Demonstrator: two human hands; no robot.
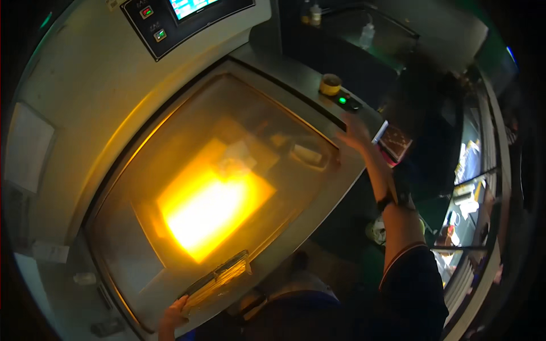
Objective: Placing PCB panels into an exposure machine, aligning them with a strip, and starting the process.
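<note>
A machine with a large tinted cover (187, 119) stands before me. A bright yellow-lit rectangle (210, 210) glows beneath it, with pale sheet-like pieces around. Near the cover's front edge is a long handle (219, 278), its front wrapped in shiny yellowish tape. My left hand (173, 315) has its fingers curled at the handle's left end. On the right side of the frame, my right hand (356, 135) is slightly blurred, fingers apart and holding nothing. It is nearest a small button panel (348, 102) with a lit green button.
A tape roll (330, 84) sits beside the buttons. Past my right hand lies a brown patterned box-like thing (395, 142). A control panel with a screen (190, 8) is on the machine's upper body. Bottles (367, 35) stand at the back, and bright shelves (466, 199) line the right.
</note>
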